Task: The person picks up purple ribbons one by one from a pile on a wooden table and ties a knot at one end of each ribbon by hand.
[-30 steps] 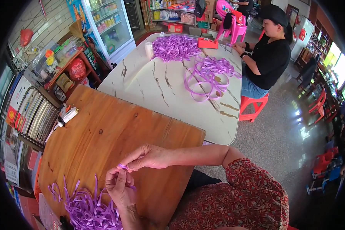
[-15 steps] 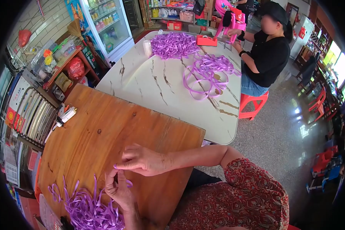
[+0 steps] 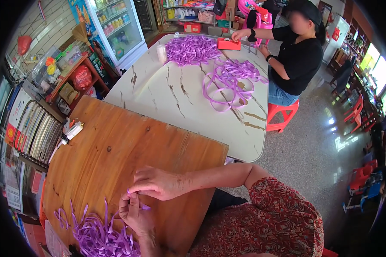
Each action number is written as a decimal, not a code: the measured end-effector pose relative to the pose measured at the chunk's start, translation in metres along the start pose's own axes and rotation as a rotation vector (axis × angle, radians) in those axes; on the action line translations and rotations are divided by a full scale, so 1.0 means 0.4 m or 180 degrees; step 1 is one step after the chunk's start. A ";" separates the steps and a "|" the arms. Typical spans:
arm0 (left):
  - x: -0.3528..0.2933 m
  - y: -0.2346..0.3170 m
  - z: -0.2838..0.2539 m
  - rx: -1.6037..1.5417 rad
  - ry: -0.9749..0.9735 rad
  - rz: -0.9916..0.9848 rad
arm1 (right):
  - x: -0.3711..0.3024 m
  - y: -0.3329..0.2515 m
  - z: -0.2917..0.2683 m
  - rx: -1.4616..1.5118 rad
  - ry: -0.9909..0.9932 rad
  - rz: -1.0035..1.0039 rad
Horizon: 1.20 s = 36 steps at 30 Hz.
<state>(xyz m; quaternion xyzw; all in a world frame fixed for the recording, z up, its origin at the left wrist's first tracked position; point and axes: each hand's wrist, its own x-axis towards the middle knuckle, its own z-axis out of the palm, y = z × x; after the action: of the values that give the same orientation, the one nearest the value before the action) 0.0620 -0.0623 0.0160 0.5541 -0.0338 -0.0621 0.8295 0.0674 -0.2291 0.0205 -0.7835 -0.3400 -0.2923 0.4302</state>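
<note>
Had the purple ribbon piece (image 3: 146,207) pinched in the fingertip grip of left hand (image 3: 138,217) and right hand (image 3: 158,183) alike, with hardly any gap, just above the wooden surface (image 3: 128,137), probably partway through that one. Held the left upright from below and the right level from the side, with a bent elbow. Looked to have plenty left in the loose pile (image 3: 101,235), but couldn't tell finished from unworked in the heap (image 3: 193,49) farther off.

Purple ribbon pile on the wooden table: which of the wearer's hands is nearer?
Left. The left hand is just up and right of the purple ribbon pile; the right hand is farther up and right in the picture.
</note>
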 end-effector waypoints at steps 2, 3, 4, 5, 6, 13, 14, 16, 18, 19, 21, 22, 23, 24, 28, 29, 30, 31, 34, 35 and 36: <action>-0.004 0.006 0.007 -0.0309 -0.0059 -0.0004 | -0.001 -0.001 0.000 0.0302 0.0067 0.0060; -0.003 0.005 0.006 -0.0311 -0.0052 -0.0007 | -0.002 -0.010 -0.006 0.1040 -0.0036 0.0708; -0.002 0.003 0.004 -0.0385 -0.0091 0.0025 | -0.002 -0.013 -0.009 0.1775 -0.0142 0.1361; -0.002 0.003 0.003 -0.0454 -0.0139 0.0061 | 0.000 -0.010 -0.009 0.1776 -0.0139 0.1359; -0.006 0.004 0.006 -0.0452 -0.0140 0.0062 | 0.003 -0.003 -0.010 0.2234 -0.0191 0.1653; -0.013 0.009 0.017 -0.0320 -0.0072 -0.0022 | 0.009 0.013 -0.020 0.3402 -0.0622 0.2245; -0.014 0.016 0.024 -0.0235 -0.0061 -0.0022 | 0.009 0.006 -0.023 0.3405 -0.0619 0.2247; -0.007 0.026 0.029 0.0004 -0.0045 -0.0072 | 0.009 -0.014 -0.031 0.1399 -0.0353 0.1106; -0.004 0.028 0.026 0.0250 -0.0024 -0.0122 | 0.016 -0.020 -0.035 0.0265 -0.0293 0.0356; -0.003 0.024 0.024 0.0258 -0.0029 -0.0046 | 0.018 -0.020 -0.037 -0.0873 -0.0230 -0.0400; 0.005 0.016 0.014 0.0270 -0.0039 0.0030 | 0.022 -0.008 -0.030 -0.0999 -0.0158 -0.0588; 0.010 0.010 0.004 0.0338 0.0011 0.0017 | 0.025 -0.003 -0.028 -0.1127 -0.0090 -0.0780; 0.014 0.008 0.002 0.0403 0.0063 0.0002 | 0.028 0.000 -0.028 -0.1124 -0.0089 -0.0777; 0.013 0.010 0.003 0.0405 0.0064 -0.0001 | 0.031 0.003 -0.030 -0.1183 -0.0090 -0.0894; 0.013 0.025 0.001 0.0377 0.0048 -0.0219 | 0.047 0.017 -0.034 -0.1224 -0.0149 -0.1303; 0.015 0.026 0.000 0.0484 0.0047 -0.0244 | 0.050 0.022 -0.039 -0.1224 -0.0149 -0.1299; 0.014 0.029 0.002 0.0485 0.0046 -0.0247 | 0.053 0.027 -0.044 -0.1205 -0.0210 -0.1413; 0.014 0.033 0.005 0.0537 0.0034 -0.0312 | 0.055 0.031 -0.048 -0.1185 -0.0271 -0.1528; 0.020 0.036 0.003 0.0629 -0.0018 -0.0439 | 0.060 0.042 -0.057 -0.1162 -0.0254 -0.1673; 0.023 0.035 0.003 0.0663 -0.0060 -0.0510 | 0.059 0.043 -0.061 -0.1171 -0.0252 -0.1669; 0.022 0.036 0.009 0.0662 -0.0071 -0.0511 | 0.059 0.044 -0.065 -0.1142 -0.0282 -0.1528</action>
<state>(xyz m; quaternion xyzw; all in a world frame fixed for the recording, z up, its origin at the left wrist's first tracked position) 0.0712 -0.0615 0.0304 0.6373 -0.0049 -0.1306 0.7595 0.0912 -0.2520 0.0417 -0.7561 -0.4769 -0.4066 0.1883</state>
